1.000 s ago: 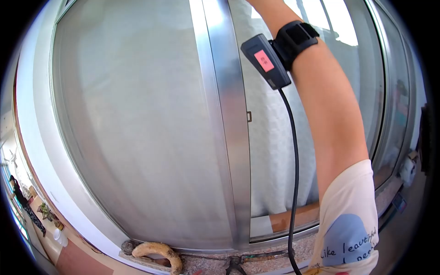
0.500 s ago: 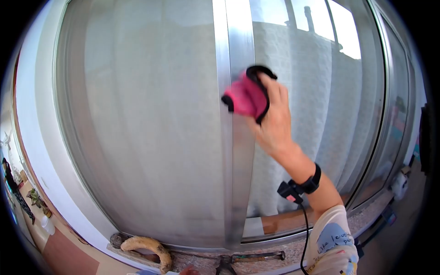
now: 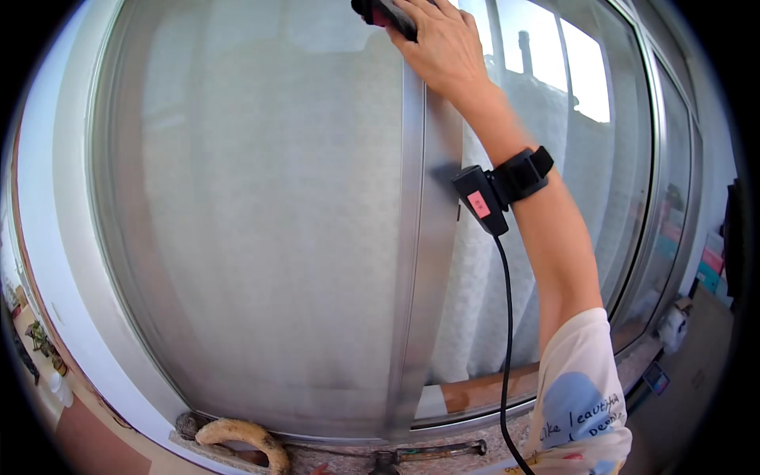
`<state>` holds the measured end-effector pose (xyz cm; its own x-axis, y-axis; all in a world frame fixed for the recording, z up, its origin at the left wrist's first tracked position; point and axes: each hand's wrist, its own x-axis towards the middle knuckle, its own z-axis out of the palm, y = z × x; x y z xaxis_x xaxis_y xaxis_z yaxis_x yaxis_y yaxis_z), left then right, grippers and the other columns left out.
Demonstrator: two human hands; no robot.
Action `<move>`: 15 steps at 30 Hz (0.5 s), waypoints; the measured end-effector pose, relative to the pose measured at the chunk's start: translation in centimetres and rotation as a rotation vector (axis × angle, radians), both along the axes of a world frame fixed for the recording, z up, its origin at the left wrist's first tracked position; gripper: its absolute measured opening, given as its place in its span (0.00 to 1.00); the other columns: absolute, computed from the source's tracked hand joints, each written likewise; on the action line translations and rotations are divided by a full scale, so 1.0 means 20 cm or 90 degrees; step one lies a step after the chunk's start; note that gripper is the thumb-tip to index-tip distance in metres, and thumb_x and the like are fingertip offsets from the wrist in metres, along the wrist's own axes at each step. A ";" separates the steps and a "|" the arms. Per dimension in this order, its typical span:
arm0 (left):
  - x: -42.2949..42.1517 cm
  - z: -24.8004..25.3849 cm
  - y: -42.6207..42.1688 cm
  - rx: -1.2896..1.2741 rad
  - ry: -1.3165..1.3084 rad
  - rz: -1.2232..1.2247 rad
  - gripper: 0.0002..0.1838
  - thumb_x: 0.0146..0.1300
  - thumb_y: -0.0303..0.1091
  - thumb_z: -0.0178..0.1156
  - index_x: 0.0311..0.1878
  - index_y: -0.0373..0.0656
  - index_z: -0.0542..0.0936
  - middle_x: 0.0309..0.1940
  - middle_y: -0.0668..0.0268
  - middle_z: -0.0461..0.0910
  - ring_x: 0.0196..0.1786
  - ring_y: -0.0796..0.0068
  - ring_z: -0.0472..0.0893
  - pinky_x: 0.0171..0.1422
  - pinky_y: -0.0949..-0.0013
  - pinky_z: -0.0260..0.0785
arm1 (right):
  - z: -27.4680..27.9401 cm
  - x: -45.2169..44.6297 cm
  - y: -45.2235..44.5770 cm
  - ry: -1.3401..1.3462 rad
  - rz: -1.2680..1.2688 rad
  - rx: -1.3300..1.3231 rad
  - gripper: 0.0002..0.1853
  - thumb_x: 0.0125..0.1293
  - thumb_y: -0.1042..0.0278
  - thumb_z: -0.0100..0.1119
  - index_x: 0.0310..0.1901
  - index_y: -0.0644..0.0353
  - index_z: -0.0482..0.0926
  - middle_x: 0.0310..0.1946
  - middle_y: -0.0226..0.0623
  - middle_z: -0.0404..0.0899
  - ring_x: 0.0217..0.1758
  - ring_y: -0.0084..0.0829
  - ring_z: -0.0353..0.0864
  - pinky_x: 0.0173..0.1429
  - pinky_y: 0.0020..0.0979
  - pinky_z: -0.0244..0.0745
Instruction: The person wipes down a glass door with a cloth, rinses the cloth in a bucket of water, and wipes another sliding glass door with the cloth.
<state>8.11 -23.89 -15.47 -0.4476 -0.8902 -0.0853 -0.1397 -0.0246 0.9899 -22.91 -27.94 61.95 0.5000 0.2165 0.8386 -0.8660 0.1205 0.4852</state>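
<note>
The right grip (image 3: 445,49) holds a pink-black cloth (image 3: 378,14) — near the metal frame (image 3: 413,158).

On the speckled sill (image 3: 348,465) below you lie a curved tan object (image 3: 237,431), a dark round lump (image 3: 187,426) just beside it, and a long-handled tool (image 3: 439,453) farther right. To your far left you have a plant (image 3: 37,336) and white bucket (image 3: 60,389); to your far right, a white bag (image 3: 674,328).

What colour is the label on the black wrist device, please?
The rectangular label is pink, seen in head view.
</note>
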 end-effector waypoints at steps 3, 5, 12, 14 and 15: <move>0.05 -0.05 0.01 -0.027 -0.009 0.013 0.21 0.68 0.35 0.53 0.64 0.48 0.70 0.39 0.67 0.81 0.37 0.76 0.79 0.40 0.72 0.71 | -0.24 -0.05 -0.01 0.003 -0.019 0.024 0.26 0.54 0.65 0.63 0.57 0.57 0.74 0.59 0.39 0.72 0.68 0.42 0.63 0.67 0.45 0.56; 0.08 -0.16 0.04 -0.060 -0.002 0.028 0.21 0.69 0.35 0.52 0.64 0.48 0.69 0.38 0.67 0.82 0.36 0.77 0.79 0.38 0.73 0.71 | -0.58 -0.03 0.06 -0.005 -0.031 0.135 0.27 0.50 0.69 0.62 0.56 0.59 0.74 0.59 0.38 0.71 0.67 0.43 0.63 0.66 0.50 0.54; 0.23 0.14 0.04 0.146 -0.035 0.033 0.23 0.68 0.30 0.53 0.66 0.42 0.64 0.45 0.61 0.82 0.46 0.71 0.82 0.45 0.70 0.74 | -0.78 -0.06 0.09 -0.039 -0.043 0.177 0.32 0.49 0.69 0.64 0.61 0.57 0.70 0.62 0.41 0.69 0.70 0.46 0.58 0.69 0.51 0.49; 0.18 0.25 0.01 0.077 -0.089 0.017 0.24 0.67 0.30 0.54 0.65 0.42 0.65 0.44 0.61 0.82 0.45 0.73 0.82 0.43 0.72 0.74 | -0.49 -0.12 0.00 0.000 0.033 0.082 0.35 0.47 0.70 0.61 0.62 0.57 0.68 0.64 0.41 0.65 0.68 0.45 0.58 0.66 0.55 0.48; 0.16 0.31 0.01 0.086 -0.102 0.013 0.24 0.67 0.30 0.54 0.65 0.42 0.65 0.44 0.61 0.82 0.45 0.73 0.82 0.43 0.72 0.74 | -0.33 -0.13 -0.02 -0.041 -0.003 -0.031 0.26 0.60 0.61 0.57 0.57 0.68 0.70 0.59 0.54 0.69 0.66 0.49 0.62 0.68 0.47 0.55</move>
<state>11.25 -23.63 -9.27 -0.4003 -0.8745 -0.2739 -0.2937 -0.1606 0.9423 -25.58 -28.33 55.35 0.4467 0.2552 0.8575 -0.8945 0.1473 0.4221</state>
